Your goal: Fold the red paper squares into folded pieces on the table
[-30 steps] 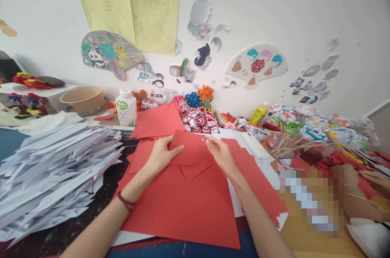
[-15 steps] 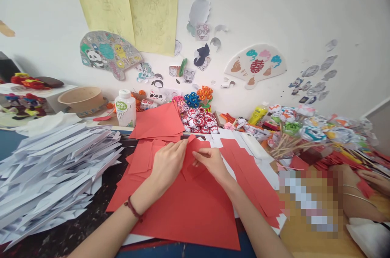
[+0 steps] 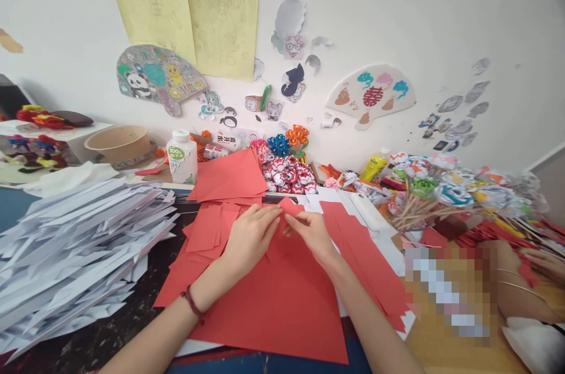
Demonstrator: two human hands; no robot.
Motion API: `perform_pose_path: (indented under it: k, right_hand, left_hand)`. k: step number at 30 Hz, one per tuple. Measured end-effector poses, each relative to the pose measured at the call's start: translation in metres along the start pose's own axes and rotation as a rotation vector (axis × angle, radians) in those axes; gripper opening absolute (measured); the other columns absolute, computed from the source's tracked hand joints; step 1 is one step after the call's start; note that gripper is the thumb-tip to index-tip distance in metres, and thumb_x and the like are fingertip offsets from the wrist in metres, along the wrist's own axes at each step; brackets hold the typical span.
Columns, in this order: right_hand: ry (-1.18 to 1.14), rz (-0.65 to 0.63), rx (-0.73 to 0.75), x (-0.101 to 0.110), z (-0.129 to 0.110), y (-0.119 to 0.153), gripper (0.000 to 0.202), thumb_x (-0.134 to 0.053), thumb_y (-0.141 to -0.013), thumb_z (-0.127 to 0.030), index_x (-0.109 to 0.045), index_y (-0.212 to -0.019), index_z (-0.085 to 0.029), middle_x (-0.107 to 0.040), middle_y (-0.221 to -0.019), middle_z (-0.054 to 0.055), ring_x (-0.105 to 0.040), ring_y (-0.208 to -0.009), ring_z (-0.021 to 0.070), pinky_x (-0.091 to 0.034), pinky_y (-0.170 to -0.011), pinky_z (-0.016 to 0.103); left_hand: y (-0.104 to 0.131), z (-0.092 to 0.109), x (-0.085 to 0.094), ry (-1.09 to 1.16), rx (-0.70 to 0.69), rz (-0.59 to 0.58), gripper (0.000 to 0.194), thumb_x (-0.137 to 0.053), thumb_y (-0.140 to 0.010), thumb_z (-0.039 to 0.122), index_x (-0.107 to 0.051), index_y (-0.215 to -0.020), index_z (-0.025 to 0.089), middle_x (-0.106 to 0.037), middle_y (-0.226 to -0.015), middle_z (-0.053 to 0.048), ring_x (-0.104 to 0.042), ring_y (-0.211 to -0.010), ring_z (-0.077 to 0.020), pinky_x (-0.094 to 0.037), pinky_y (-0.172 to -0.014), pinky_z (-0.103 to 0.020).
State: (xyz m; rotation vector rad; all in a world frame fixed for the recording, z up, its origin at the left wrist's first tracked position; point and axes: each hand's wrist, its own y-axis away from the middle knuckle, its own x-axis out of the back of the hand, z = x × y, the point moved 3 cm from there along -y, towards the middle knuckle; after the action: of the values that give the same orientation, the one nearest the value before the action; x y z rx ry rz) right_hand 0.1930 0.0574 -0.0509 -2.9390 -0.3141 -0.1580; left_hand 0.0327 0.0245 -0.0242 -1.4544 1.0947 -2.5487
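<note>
Both my hands meet over a large red sheet of paper (image 3: 282,309) lying on the table. A small piece of red paper (image 3: 291,207) is pinched between them, its top corner poking up between the fingertips. My left hand (image 3: 251,238) is closed on its left side, with a dark bracelet at the wrist. On the other side my right hand (image 3: 312,235) grips the paper between thumb and fingers. The paper's lower part blends into the red sheet below, so its folds are hard to make out. Small red squares (image 3: 205,229) lie beside my left hand.
Folded white paper strips (image 3: 79,250) are heaped at left. Long red strips (image 3: 362,256) lie to the right over white sheets. Behind stand a white bottle (image 3: 182,159) and red-and-white paper pieces (image 3: 291,175). Another person's arm (image 3: 514,280) is at far right, near paper flowers (image 3: 459,185).
My left hand has turned and shifted slightly right, its fingers now reaching toward the right fingertips. The small paper's top corner has moved a little right; my right hand has edged along with it.
</note>
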Motion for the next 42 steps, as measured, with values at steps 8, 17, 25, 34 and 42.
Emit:
perform_pose_path:
  k: [8, 17, 25, 34, 42]
  right_hand:
    - [0.077, -0.078, 0.040, -0.001, -0.010, 0.003, 0.037, -0.062, -0.082, -0.048, -0.059, -0.059, -0.019, -0.064, -0.056, 0.003, -0.059, -0.053, 0.0163, -0.046, -0.055, 0.028]
    - [0.112, -0.051, 0.069, 0.001, -0.014, 0.004, 0.038, -0.060, -0.084, -0.047, -0.058, -0.059, -0.018, -0.056, -0.052, 0.000, -0.052, -0.050, 0.0130, -0.038, -0.050, 0.025]
    - [0.133, -0.069, 0.075, 0.002, -0.015, 0.004, 0.041, -0.057, -0.085, -0.050, -0.058, -0.058, -0.019, -0.056, -0.051, 0.000, -0.050, -0.048, 0.0132, -0.039, -0.050, 0.025]
    - [0.163, -0.099, 0.087, 0.003, -0.016, 0.005, 0.041, -0.055, -0.087, -0.047, -0.059, -0.058, -0.019, -0.059, -0.054, 0.001, -0.052, -0.050, 0.0137, -0.040, -0.052, 0.026]
    - [0.166, -0.116, 0.090, 0.003, -0.016, 0.005, 0.040, -0.055, -0.088, -0.046, -0.058, -0.058, -0.019, -0.058, -0.054, 0.001, -0.051, -0.051, 0.0135, -0.040, -0.053, 0.025]
  left_hand:
    - [-0.006, -0.019, 0.004, 0.464, 0.391, -0.064, 0.023, -0.056, -0.084, 0.036, -0.068, -0.092, 0.018, -0.072, -0.084, -0.004, -0.064, -0.073, -0.0176, -0.046, -0.064, -0.026]
    - [-0.004, -0.025, -0.006, 0.738, 0.447, -0.082, 0.026, -0.062, -0.078, 0.039, -0.066, -0.080, 0.014, -0.070, -0.077, -0.005, -0.063, -0.071, -0.0172, -0.046, -0.062, -0.024]
    - [-0.004, -0.022, -0.003, 0.717, 0.447, -0.098, 0.027, -0.061, -0.078, 0.041, -0.066, -0.076, 0.014, -0.068, -0.073, -0.004, -0.062, -0.069, -0.0170, -0.045, -0.060, -0.025]
    - [-0.005, -0.021, -0.002, 0.688, 0.446, -0.108, 0.026, -0.060, -0.078, 0.041, -0.065, -0.075, 0.015, -0.067, -0.072, -0.004, -0.060, -0.067, -0.0165, -0.043, -0.060, -0.024]
    - [-0.003, -0.022, -0.004, 0.724, 0.456, -0.106, 0.023, -0.061, -0.077, 0.038, -0.063, -0.076, 0.015, -0.066, -0.072, -0.004, -0.059, -0.068, -0.0160, -0.043, -0.061, -0.024]
